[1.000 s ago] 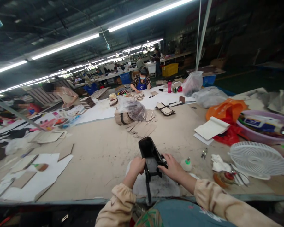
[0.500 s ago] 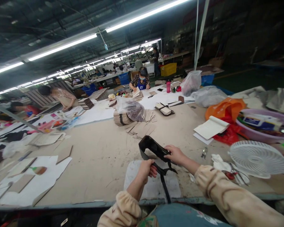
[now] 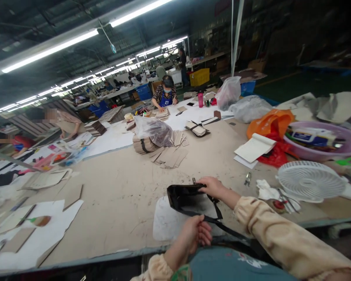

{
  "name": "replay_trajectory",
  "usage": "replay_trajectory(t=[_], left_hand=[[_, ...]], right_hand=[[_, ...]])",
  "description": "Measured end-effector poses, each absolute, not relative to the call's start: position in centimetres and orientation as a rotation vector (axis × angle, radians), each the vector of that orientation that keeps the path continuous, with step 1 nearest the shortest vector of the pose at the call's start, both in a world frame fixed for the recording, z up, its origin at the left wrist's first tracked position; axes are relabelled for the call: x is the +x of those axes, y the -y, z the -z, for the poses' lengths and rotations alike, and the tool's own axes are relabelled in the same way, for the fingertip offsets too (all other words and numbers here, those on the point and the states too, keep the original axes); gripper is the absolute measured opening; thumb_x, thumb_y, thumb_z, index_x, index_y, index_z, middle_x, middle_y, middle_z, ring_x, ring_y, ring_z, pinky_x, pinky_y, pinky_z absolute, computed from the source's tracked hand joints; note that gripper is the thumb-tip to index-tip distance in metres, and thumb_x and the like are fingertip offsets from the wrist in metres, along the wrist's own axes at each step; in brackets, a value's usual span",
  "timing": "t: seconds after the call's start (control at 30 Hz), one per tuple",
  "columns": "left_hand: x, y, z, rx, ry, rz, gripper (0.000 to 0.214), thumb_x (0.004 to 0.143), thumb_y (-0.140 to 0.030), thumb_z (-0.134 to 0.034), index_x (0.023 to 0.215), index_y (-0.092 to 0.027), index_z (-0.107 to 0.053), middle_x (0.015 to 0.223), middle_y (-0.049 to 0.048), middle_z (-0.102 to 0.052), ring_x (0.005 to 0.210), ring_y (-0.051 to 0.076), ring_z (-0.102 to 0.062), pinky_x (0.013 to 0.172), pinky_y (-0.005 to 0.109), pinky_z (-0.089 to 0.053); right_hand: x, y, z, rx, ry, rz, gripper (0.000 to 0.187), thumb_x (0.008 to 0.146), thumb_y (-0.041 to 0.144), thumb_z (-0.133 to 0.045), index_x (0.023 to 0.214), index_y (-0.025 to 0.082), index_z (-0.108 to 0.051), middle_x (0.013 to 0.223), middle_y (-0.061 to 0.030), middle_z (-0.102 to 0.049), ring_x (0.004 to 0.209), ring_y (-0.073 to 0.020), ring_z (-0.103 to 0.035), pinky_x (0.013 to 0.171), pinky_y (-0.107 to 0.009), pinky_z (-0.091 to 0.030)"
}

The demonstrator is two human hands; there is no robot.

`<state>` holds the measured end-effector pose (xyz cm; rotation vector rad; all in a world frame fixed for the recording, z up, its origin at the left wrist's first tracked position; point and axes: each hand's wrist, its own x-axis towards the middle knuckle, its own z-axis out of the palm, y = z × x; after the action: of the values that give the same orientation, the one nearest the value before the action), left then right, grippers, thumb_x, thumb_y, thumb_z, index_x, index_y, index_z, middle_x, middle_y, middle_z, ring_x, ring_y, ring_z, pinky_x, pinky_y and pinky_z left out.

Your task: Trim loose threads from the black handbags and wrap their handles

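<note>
A black bag piece (image 3: 183, 197) with a dark, glossy inside and a long strap (image 3: 232, 231) is held over a white pad at the table's near edge. My right hand (image 3: 213, 187) grips its upper right rim, thumb and fingers closed on it. Below its near edge, my left hand (image 3: 194, 234) pinches the strap side between thumb and forefinger; the other fingers curl loosely. The strap trails right toward my lap. Part of the white pad (image 3: 163, 222) is covered by the piece and my left hand.
Beige panels (image 3: 169, 156) and a bundled stack (image 3: 144, 145) lie ahead. To the right are a notepad (image 3: 253, 148), nippers (image 3: 247, 178), a white fan (image 3: 310, 181) and a purple basin (image 3: 324, 150). At left, a brush (image 3: 42, 221) rests on paper. Co-workers sit across the table.
The black piece has tipped over and come lower, its inside now showing. My left hand has moved nearer my body and right. The strap has swung right. The view has shifted rightward.
</note>
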<state>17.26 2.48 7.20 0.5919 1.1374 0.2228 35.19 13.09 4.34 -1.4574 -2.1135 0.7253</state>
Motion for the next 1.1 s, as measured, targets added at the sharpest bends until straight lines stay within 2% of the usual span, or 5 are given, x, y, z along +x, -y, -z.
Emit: replay_trajectory(t=[0.13,0.37,0.53,0.77,1.1], left_hand=[[15.0,-2.5,-9.9,1.092,-1.105,-0.104,0.049,0.078,-0.055,-0.04,0.064,-0.011,-0.059,0.055,0.0078,-0.062,0.044,0.013,-0.053,0.044,0.023,-0.034],[12.2,-8.0,-14.3,2.239,-1.352,-0.531,0.013,0.078,-0.026,-0.055,0.086,-0.02,-0.062,0.088,0.0037,-0.062,0.086,0.017,-0.054,0.078,0.028,-0.041],[13.1,-10.4,-12.5,2.539,-1.283,-0.344,0.032,0.07,-0.027,-0.067,0.101,-0.024,-0.061,0.099,0.0046,-0.052,0.093,0.02,-0.049,0.081,0.032,-0.04],[14.1,-11.8,-9.7,2.643,-1.314,-0.246,0.03,0.068,-0.043,-0.068,0.088,-0.021,-0.066,0.101,0.0068,-0.047,0.096,0.023,-0.045,0.083,0.037,-0.038],[12.8,-13.6,-9.4,2.705,-1.051,-0.359,0.012,0.08,-0.026,-0.057,0.075,-0.019,-0.065,0.103,0.006,-0.054,0.098,0.021,-0.046,0.089,0.038,-0.038]], right_hand=[[35.8,-12.4,-4.0,-1.427,2.131,-0.76,0.03,0.07,0.028,-0.064,0.099,0.025,-0.069,0.091,-0.0025,-0.069,0.085,-0.0191,-0.061,0.077,-0.029,-0.045],[35.3,-13.0,-3.9,-1.465,2.136,-0.679,0.031,0.071,0.03,-0.063,0.1,0.024,-0.069,0.094,-0.0044,-0.069,0.089,-0.0223,-0.06,0.08,-0.033,-0.045],[35.1,-13.4,-4.0,-1.473,2.129,-0.651,0.027,0.071,0.032,-0.063,0.096,0.026,-0.07,0.091,-0.0029,-0.07,0.088,-0.0215,-0.061,0.08,-0.032,-0.045],[35.4,-13.5,-4.1,-1.483,2.065,-0.676,0.035,0.069,0.03,-0.065,0.103,0.022,-0.068,0.095,-0.0049,-0.069,0.087,-0.021,-0.062,0.079,-0.031,-0.046],[35.5,-14.2,-2.9,-1.469,1.979,-0.694,0.037,0.069,0.033,-0.066,0.104,0.02,-0.067,0.096,-0.0049,-0.069,0.09,-0.0193,-0.062,0.082,-0.03,-0.046]])
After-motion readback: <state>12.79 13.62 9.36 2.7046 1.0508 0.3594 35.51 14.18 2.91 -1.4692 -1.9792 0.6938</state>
